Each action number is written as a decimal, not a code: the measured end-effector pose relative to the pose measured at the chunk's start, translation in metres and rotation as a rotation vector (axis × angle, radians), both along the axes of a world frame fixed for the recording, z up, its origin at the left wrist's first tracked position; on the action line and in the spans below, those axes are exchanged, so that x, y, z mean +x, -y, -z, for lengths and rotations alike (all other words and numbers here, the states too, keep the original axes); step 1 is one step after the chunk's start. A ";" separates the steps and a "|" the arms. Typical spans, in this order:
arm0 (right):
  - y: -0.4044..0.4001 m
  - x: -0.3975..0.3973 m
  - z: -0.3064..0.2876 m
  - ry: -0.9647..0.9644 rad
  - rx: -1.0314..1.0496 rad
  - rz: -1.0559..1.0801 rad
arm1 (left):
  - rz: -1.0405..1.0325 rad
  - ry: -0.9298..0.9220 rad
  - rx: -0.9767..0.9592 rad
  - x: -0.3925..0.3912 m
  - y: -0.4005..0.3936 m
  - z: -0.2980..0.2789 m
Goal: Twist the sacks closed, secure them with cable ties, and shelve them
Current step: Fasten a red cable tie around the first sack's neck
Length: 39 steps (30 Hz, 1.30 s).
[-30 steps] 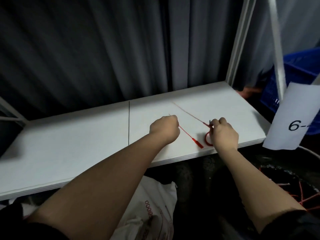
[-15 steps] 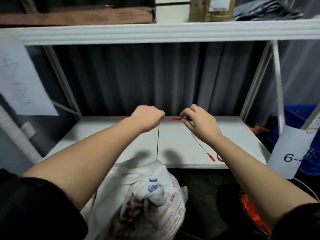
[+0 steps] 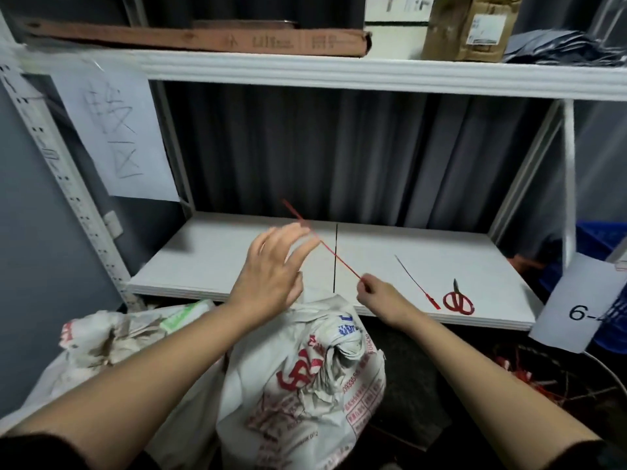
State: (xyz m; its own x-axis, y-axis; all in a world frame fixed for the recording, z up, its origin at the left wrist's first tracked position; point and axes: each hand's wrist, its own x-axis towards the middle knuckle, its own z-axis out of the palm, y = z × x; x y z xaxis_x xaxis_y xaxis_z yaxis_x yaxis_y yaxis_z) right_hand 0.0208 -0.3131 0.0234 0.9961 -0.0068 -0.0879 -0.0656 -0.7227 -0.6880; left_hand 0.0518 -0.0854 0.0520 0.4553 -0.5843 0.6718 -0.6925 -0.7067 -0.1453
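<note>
Grip: right hand [image 3: 380, 295] pinches the lower end of a thin red plastic cable tie [image 3: 334, 255]; left hand [image 3: 273, 266] has fingers spread and loose, and the tie passes by its fingertips, contact I cannot tell.
Tie: I see it slanting from centre frame up-left, above the white shelf board [image 3: 441, 252].
Sack: white woven printed sack [image 3: 305, 378], neck twisted, lower centre, below both hands.
Shelf items: second red cable tie [image 3: 417, 283] and red-handled scissors [image 3: 458, 301] lie right of centre.
</note>
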 end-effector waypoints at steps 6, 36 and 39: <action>0.011 -0.026 0.054 -0.282 -0.121 -0.171 | -0.153 -1.046 0.249 -0.010 -0.024 0.089; -0.104 0.068 0.019 -0.041 1.172 -0.102 | 0.124 -1.271 -1.141 0.048 -0.003 0.108; -0.094 0.065 0.008 0.119 0.926 0.042 | 0.002 -1.367 -1.200 0.053 -0.011 0.108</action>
